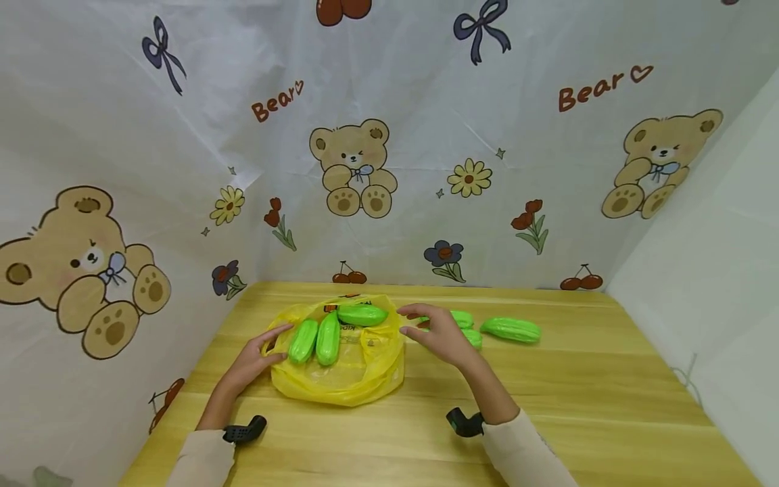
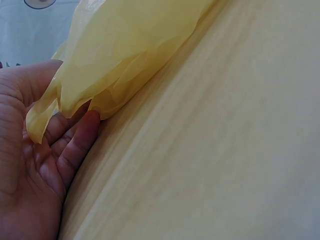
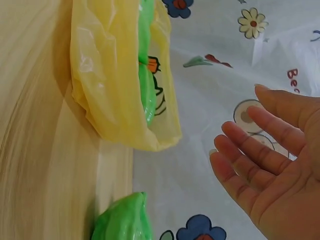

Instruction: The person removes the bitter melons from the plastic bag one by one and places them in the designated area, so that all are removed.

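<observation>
A yellow plastic bag (image 1: 337,394) lies on the table with its mouth spread wide. Inside it are three glossy bright green oblong packets (image 1: 328,339). My left hand (image 1: 252,357) holds the bag's left edge, with the thumb on one side of the film and the fingers on the other; a loop of yellow film (image 2: 41,120) hangs by the palm. Just off the bag's right side, my right hand (image 1: 443,335) is held with fingers apart and nothing in them. Behind and beside it lie more green packets (image 1: 473,337), partly hidden by the hand.
Farther right, another green packet (image 1: 511,329) lies on the wooden table (image 1: 584,406). A printed white sheet (image 1: 420,230) with bears and flowers stands behind the table and along its left. A thin pale cord (image 1: 690,382) shows at the right edge.
</observation>
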The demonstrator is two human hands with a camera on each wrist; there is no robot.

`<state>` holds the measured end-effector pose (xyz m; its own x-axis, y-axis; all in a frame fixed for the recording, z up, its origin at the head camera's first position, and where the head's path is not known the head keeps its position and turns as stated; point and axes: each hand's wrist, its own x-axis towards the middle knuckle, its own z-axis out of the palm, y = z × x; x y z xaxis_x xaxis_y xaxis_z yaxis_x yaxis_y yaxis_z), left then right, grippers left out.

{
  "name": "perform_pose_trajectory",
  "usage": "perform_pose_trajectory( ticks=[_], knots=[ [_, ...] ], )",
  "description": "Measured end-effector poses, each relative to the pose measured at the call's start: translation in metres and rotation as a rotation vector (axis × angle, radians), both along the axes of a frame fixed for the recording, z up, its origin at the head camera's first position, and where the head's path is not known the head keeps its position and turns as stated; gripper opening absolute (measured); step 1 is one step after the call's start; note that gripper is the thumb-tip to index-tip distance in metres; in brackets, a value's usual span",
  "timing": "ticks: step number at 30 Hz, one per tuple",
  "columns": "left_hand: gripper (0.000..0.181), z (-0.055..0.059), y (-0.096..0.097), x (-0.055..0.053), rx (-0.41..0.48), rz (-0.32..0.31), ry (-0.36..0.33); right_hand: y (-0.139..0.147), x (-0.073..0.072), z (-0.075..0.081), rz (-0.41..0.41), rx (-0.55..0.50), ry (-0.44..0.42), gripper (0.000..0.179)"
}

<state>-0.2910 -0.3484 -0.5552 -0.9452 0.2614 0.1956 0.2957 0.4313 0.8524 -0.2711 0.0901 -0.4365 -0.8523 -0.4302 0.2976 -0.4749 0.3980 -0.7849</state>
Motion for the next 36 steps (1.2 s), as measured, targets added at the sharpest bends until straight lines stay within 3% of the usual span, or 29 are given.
perform_pose_trajectory(
  ticks=[9,20,28,36],
  knots=[
    [0.06,-0.001,0.0,-0.002,-0.007,-0.017,0.027,-0.022,-0.014,-0.004,0.03,0.083,0.034,0.04],
    [0.059,0.001,0.0,0.0,0.009,-0.03,0.037,-0.043,-0.045,-0.015,0.057,0.183,0.104,0.042],
    [0.06,-0.001,0.0,-0.001,0.008,-0.022,0.027,-0.052,-0.065,-0.022,0.083,0.234,0.1,0.044],
    [0.063,0.0,0.001,-0.001,0.016,-0.017,0.037,-0.06,-0.072,-0.027,0.065,0.293,0.059,0.046]
  ],
)
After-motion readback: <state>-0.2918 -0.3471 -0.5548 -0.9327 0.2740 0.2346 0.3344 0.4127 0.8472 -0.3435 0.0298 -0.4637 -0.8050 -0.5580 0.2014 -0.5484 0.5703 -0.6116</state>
